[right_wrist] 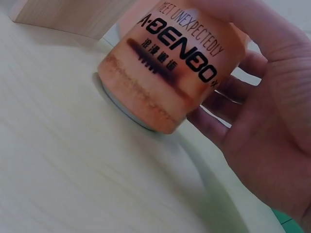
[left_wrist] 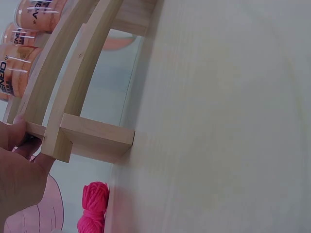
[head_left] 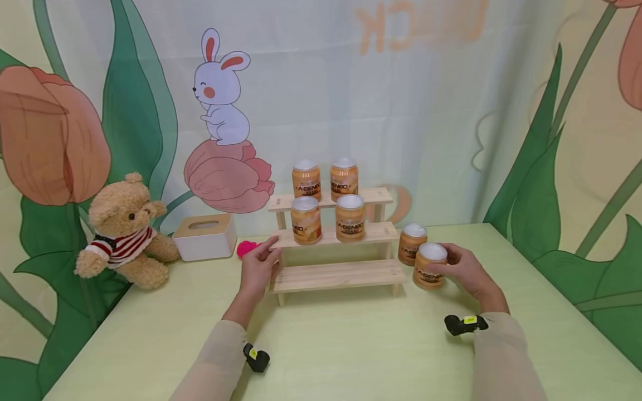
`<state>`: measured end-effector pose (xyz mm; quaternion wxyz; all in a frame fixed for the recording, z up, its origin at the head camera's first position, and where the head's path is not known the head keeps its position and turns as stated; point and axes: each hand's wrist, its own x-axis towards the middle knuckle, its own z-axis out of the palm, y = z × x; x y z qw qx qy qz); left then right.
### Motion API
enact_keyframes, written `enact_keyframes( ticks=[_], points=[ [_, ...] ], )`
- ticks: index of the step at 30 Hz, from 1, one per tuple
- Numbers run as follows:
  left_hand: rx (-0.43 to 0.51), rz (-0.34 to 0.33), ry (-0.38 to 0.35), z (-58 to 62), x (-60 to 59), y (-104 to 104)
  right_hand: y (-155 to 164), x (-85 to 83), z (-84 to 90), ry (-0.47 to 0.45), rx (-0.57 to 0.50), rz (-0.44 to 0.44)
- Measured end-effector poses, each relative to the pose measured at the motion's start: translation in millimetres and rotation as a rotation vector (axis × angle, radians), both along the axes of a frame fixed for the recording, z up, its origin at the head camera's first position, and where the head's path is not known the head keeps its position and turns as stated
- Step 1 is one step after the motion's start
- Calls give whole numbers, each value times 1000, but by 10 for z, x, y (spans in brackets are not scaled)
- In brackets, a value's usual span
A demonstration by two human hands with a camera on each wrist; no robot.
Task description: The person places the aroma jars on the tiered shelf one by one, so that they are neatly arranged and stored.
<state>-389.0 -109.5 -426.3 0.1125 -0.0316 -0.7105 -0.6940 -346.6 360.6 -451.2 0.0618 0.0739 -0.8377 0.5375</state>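
Observation:
A three-step wooden shelf (head_left: pixel 336 275) stands mid-table. Two orange cans with silver lids (head_left: pixel 325 179) sit on its top step and two more (head_left: pixel 328 219) on the middle step; the bottom step is bare. My left hand (head_left: pixel 266 253) grips the shelf's left end at the middle step, thumb on top, and in the left wrist view its fingers (left_wrist: pixel 19 141) pinch the side rail (left_wrist: pixel 63 131). Right of the shelf, my right hand (head_left: pixel 451 262) grips an orange can (head_left: pixel 429 266) on the table; its fingers (right_wrist: pixel 214 128) wrap the can (right_wrist: pixel 170 73). Another can (head_left: pixel 412 243) stands just behind.
A teddy bear (head_left: pixel 125 234) sits at the far left, with a white tissue box (head_left: pixel 204 236) beside it. A pink yarn ball (head_left: pixel 246 248) lies behind the shelf's left end, also showing in the left wrist view as yarn (left_wrist: pixel 92 208). A printed curtain hangs behind the green table (head_left: pixel 351 345).

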Motion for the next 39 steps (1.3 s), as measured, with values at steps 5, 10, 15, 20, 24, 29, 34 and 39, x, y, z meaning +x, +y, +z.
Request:
enact_keyframes(
  ticks=[5,10,15,20,24,29,34,39],
  points=[
    [0,2,-3,-3,2,-9,-6,5,-7,22,-29,-17],
    [-1,-4,-3,7,-1,-3,15,25,20,19,-47,-10],
    [2,-4,-6,13,-3,5,59,41,83,51,-76,-4],
    [3,0,-11,2,-11,6,79,101,237,91,-50,-2],
    [3,4,-13,0,-1,-3,52,149,384,106,-13,-3],
    [7,3,-11,-12,-3,-13,-11,189,551,143,-10,3],
    [6,-15,-6,-12,-24,-14,-75,214,679,171,-13,-5],
    [8,-6,-15,-9,-17,-20,-155,237,782,134,15,15]
  ],
)
